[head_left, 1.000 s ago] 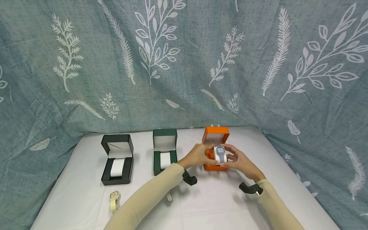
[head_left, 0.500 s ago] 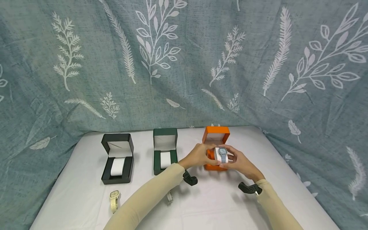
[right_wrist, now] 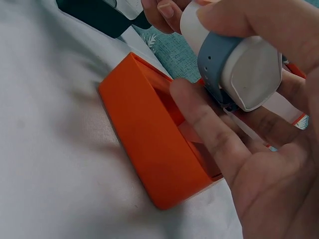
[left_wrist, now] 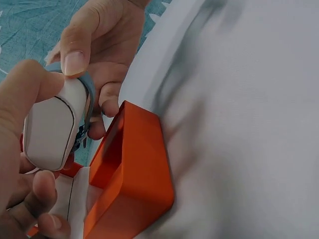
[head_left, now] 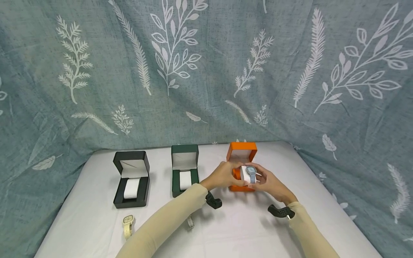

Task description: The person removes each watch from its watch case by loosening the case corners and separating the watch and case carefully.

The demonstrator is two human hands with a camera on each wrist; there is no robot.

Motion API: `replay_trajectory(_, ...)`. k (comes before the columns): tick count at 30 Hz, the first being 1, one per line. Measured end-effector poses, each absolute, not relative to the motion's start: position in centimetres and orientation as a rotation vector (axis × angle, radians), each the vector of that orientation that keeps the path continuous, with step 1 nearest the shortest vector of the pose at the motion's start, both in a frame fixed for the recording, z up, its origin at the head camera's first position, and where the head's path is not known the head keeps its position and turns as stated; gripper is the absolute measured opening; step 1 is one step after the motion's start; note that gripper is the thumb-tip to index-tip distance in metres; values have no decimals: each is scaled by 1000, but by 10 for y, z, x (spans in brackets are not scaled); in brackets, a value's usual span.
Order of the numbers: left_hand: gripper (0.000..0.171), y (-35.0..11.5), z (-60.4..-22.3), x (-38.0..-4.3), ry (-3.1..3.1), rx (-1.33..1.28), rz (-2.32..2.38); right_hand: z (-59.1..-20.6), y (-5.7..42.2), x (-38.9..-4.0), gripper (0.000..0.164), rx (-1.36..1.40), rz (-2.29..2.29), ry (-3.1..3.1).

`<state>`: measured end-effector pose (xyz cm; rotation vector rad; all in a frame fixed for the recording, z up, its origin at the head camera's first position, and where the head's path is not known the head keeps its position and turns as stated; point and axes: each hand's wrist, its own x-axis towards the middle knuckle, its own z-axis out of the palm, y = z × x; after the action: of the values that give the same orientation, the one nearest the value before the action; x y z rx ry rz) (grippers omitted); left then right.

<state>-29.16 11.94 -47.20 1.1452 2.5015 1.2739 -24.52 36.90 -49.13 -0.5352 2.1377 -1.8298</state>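
Observation:
A wristwatch with a light blue strap [head_left: 250, 171] is wrapped around a white watch cushion [head_left: 245, 174], held just above the open orange watch box [head_left: 242, 189]. My left hand [head_left: 223, 175] grips one end of the cushion between thumb and fingers. From the other side, my right hand [head_left: 270, 183] holds the watch, its thumb over the strap [right_wrist: 215, 62] and cushion and its fingers beneath. In the left wrist view, the flat end of the cushion [left_wrist: 47, 133] faces the camera and hides much of the watch. The box's compartment [left_wrist: 110, 154] shows below the hands.
An open green box [head_left: 185, 156] and an open black box [head_left: 131, 156] stand to the left, each with a white cushion inside. A cream watch [head_left: 128, 225] lies at front left. Part of another watch [head_left: 190, 221] shows beside my left sleeve. A patterned curtain [head_left: 206, 118] hangs behind.
The watch and cushion have turned slightly and shifted a little to the right between my hands. Both hands keep their hold, and the boxes stay where they were.

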Motion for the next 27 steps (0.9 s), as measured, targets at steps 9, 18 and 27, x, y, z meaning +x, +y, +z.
replay_trajectory(9, 72, 116, -473, -293, 2484, 1191, 1298, -489, 367, -246, 78, -544, -1859, 2088)
replay_trajectory(18, 73, 116, -473, -295, 2473, 1184, 1310, -488, 366, -246, 80, -522, -1852, 2120)
replay_trajectory(27, 74, 114, -471, -295, 2474, 1153, 1295, -489, 370, -248, 81, -542, -1840, 2085)
